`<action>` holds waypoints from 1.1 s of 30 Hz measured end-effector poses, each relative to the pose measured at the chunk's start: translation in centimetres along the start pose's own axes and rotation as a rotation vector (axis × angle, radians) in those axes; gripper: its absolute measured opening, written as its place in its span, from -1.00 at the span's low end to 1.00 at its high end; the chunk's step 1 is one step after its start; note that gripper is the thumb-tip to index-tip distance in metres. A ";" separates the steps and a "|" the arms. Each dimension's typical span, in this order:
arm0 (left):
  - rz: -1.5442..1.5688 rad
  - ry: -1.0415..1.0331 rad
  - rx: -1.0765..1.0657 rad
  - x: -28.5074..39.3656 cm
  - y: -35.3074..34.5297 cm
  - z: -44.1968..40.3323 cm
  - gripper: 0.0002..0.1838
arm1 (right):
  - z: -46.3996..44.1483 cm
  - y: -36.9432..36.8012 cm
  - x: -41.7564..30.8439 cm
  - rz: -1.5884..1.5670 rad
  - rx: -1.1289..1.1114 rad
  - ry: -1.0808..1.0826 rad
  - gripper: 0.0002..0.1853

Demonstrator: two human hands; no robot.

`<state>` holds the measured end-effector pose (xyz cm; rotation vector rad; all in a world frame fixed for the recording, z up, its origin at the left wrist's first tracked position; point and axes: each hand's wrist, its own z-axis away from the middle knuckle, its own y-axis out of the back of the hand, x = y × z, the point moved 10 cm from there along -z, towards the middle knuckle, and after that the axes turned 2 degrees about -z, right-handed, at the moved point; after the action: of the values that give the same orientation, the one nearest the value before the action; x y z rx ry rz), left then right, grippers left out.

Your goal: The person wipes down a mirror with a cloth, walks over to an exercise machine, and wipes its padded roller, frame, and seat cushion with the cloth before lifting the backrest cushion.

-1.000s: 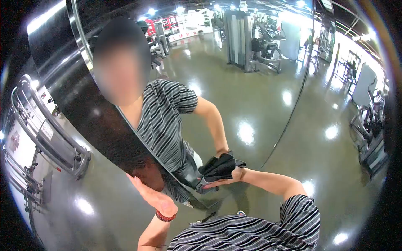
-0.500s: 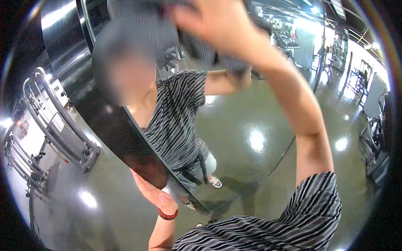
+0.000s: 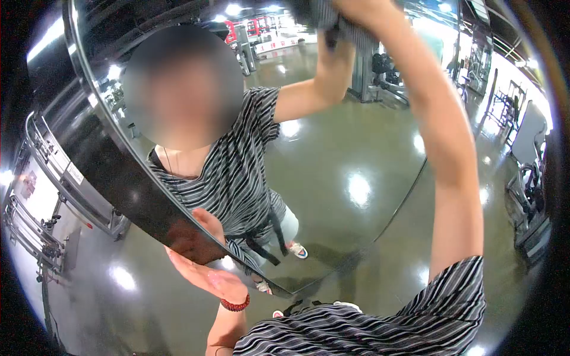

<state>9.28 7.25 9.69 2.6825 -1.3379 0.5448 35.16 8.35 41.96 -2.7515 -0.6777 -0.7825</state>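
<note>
A tall mirror (image 3: pixel 332 154) with a dark side edge (image 3: pixel 113 160) stands right in front of me and reflects my upper body. At the top of the view, my right hand (image 3: pixel 363 13) is closed on a dark ribbed cloth (image 3: pixel 354 34) against the glass; the frame's top cuts off part of both. Low on the left, my left hand (image 3: pixel 208 280) lies beside the mirror's dark edge, fingers stretched out and holding nothing. Whether its fingertips touch that edge I cannot tell. A red beaded bracelet (image 3: pixel 236 304) circles its wrist.
Metal gym frames (image 3: pixel 74 172) stand on the left. More exercise equipment (image 3: pixel 528 196) lines the right side. The glossy floor (image 3: pixel 130 308) reflects bright ceiling lights. In the mirror, red-framed gym equipment shows in the distance.
My right hand and the cloth have moved up and to the right, uncovering the glass beside my reflection. My left hand has shifted slightly left and down in the view, still stretched flat.
</note>
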 end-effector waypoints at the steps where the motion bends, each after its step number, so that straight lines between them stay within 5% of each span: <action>1: 0.017 0.016 0.010 -0.2 0.1 -0.1 -0.25 | 1.4 -0.3 -2.1 -0.038 -0.025 0.013 -0.32; 6: 0.057 0.131 0.068 -0.8 0.7 0.4 -0.26 | 10.5 -2.4 -9.5 -0.227 -0.350 -0.100 -0.15; 10: 0.035 0.115 0.125 0.2 0.7 0.2 -0.29 | 21.4 -3.7 -17.2 -0.608 -0.687 -0.019 -0.09; 13: -0.010 0.057 0.115 0.7 0.8 0.1 -0.30 | 29.8 -3.3 -21.8 -1.125 -0.898 -0.184 -0.14; 16: -0.053 0.009 0.118 0.6 0.9 -0.1 -0.30 | 35.7 -0.5 -27.2 -0.249 -0.897 0.605 -0.26; 18: -0.109 0.003 0.107 0.7 1.1 -0.3 -0.30 | 44.1 -0.5 -30.5 0.804 -0.381 1.410 -0.26; 19: -0.149 0.007 0.093 0.7 1.3 -0.3 -0.30 | 49.2 -0.9 -31.2 0.435 -0.454 1.558 -0.27; 22: -0.329 -0.043 0.105 0.2 1.9 -0.3 -0.31 | 50.6 -1.8 -31.0 0.592 -0.261 1.383 -0.31; 23: -0.404 -0.069 0.113 0.1 2.1 -0.2 -0.31 | 45.2 -0.3 -29.8 0.546 -0.112 1.063 -0.33; 26: -0.502 -0.122 0.161 -0.3 3.2 0.1 -0.29 | 37.8 2.1 -28.5 0.799 -0.235 1.143 -0.36; 29: -0.623 -0.104 0.159 -0.7 4.6 0.4 -0.26 | 35.7 -1.3 -28.3 1.169 -0.006 1.461 -0.38; 31: -0.689 -0.095 0.122 -0.8 5.5 0.8 -0.26 | 31.5 -1.1 -28.2 0.658 -0.291 1.293 -0.37; 33: -0.757 -0.074 0.092 -0.8 6.1 1.0 -0.27 | 22.8 -1.3 -24.0 -0.566 -0.836 0.545 -0.33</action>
<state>4.27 3.90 8.07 2.9956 -0.2303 0.4134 26.60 7.59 9.96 -2.7104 -1.2194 -2.2723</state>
